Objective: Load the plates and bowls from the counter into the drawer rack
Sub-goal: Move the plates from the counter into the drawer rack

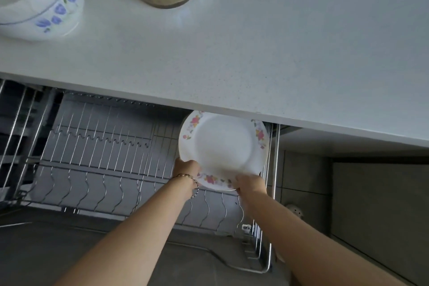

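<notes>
Grey tiled floor (301, 179) at lower right; round white perforated object (295, 211) resting on it

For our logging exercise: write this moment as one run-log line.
stage: racking plate | left hand: holding floral plate | right hand: holding same plate | plate: over drawer rack | counter: two bowls left

A home kitchen. Shown by a pale speckled counter (255, 53) carrying floral ceramic bowls (39, 0), a pull-out drawer (267, 260) below fitted with a chrome wire dish rack (104, 146), and a flower-rimmed dinner plate (222, 146) over it. Grey floor tiles (301, 169) beside.
</notes>
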`<state>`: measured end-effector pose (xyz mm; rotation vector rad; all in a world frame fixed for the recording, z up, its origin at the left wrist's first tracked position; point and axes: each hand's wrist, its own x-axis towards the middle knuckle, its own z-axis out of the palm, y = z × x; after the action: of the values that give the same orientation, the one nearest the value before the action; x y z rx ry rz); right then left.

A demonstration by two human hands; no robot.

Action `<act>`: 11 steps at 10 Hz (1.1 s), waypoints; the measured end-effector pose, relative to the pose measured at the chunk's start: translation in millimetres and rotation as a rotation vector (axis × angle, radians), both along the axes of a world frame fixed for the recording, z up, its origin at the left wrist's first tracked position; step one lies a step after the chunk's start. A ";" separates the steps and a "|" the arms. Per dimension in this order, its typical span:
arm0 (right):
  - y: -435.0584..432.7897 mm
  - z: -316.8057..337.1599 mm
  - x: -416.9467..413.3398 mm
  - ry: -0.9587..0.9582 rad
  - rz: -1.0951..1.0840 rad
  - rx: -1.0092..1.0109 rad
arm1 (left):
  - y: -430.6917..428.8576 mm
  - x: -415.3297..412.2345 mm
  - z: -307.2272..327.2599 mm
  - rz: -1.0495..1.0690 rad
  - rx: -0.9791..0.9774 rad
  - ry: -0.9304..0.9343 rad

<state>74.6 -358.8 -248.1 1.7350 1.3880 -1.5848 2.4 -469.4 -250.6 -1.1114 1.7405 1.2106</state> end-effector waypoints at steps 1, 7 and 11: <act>4.3 13.0 -0.7 -0.086 0.214 0.011 | 0.1 0.5 14.0 -0.220 -0.131 0.006; 273.3 249.4 105.4 0.147 0.540 0.150 | 245.2 61.5 237.9 -1.453 -0.040 0.564; 580.4 273.1 264.8 -0.159 0.300 0.628 | 533.7 236.6 243.0 -1.392 0.275 0.319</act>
<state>339.4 221.5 24.9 1.8003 2.0910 -0.8775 239.0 64.3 -7.6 0.5317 1.8507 0.6389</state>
